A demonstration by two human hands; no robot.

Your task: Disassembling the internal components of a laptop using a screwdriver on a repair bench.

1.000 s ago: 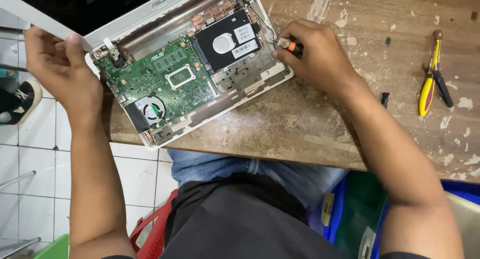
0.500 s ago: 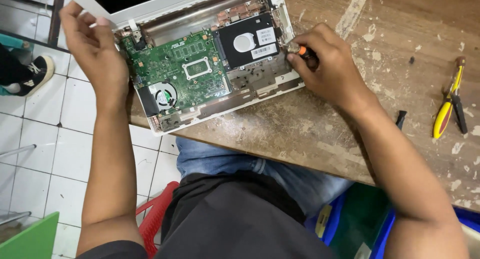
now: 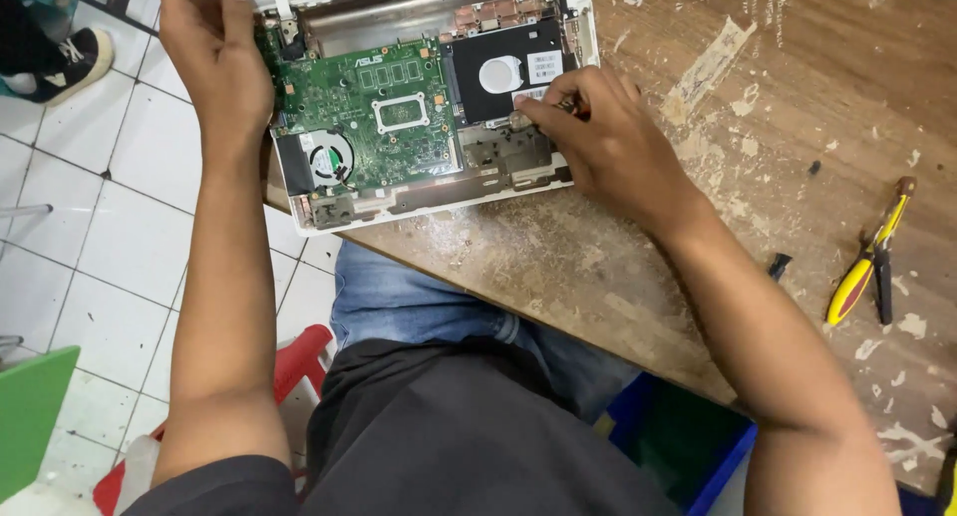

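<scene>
left hand (image 3: 214, 62) clamped on opened laptop (image 3: 419, 107) left edge, right hand (image 3: 598, 142) pinching screwdriver (image 3: 568, 104) at its right edge

You've got yellow-handled pliers (image 3: 865, 269) on the scarred wooden bench (image 3: 797, 107); red plastic stool (image 3: 299, 361), white tiled floor (image 3: 90, 227) below.

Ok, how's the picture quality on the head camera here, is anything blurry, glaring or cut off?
Head view: even, soft light, no hard shadows or strong glare. The green circuit board in the open laptop is sharp. The left hand grips the laptop's left edge, and the frame's top cuts off its fingertips. The right hand covers whatever it holds. The pliers at the far right look slightly soft.
</scene>
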